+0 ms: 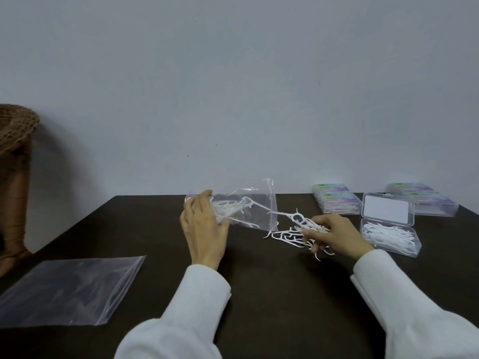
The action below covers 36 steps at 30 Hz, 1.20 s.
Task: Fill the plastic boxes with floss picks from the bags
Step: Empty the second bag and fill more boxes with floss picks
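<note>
Head view: left hand [201, 224] grips the limp bag [248, 206]; beside it, right hand [334, 234] pinches light, tangle-prone floss picks [293, 224], seemingly by their handles.

A: Is there any wording you can read here?

B: Nothing legible. The closed plastic boxes [337, 202] at the right of the frame carry pastel labels, with a small dark mark at the upper left corner of each, but the print is too blurred to make out.

A: What about the second stack [425, 199], further right?

B: It has the same sort of labels, equally unreadable.

A: And the open box [390, 235] with the raised lid?

B: Its lid shows only a plain white panel. No letters or numbers can be read anywhere.
</note>
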Tool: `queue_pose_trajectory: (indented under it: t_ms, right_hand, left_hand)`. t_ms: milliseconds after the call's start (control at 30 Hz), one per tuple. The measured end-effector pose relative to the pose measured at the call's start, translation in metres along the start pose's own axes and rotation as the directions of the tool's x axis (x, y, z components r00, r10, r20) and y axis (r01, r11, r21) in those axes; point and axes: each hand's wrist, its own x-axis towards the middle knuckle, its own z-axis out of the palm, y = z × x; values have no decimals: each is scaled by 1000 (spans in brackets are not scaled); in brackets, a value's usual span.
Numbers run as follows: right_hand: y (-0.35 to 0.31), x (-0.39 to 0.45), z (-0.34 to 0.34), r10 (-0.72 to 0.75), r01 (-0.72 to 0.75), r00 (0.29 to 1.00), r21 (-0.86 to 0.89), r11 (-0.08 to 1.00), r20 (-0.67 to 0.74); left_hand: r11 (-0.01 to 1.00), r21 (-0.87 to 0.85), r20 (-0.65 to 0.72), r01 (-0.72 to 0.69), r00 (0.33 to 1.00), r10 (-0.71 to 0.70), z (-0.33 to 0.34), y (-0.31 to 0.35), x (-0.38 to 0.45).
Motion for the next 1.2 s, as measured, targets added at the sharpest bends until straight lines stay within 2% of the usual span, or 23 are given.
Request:
queue_pose_trajectory:
  t_ms: [133, 300, 600, 1033, 1133, 1200]
  right_hand:
    - [3, 2, 1, 28, -35, 999, -157, 987, -47]
    - [1, 3, 1, 42, -46, 999, -252, 967, -19]
    - [1, 5, 2, -17, 27, 999, -188, 982, 52]
    - [6, 5, 3, -143, 109, 984, -283, 953, -104]
    - [-2, 3, 5, -196, 173, 969, -157, 972, -148]
    - [-12, 0, 8, -201, 213, 970, 79, 974, -136]
  left_hand:
    - [986, -83, -30, 142, 989, -145, -6, 1, 3]
    - [968, -133, -19, 215, 975, -219, -8, 2, 4]
    - [959, -162, 3, 234, 972, -236, -5, 3, 4]
    - [953, -194, 39, 232, 973, -228, -3, 8, 1]
    - [957, -210, 51, 200, 980, -194, -3, 13, -2]
    - [962, -212, 69, 172, 985, -161, -2, 16, -5]
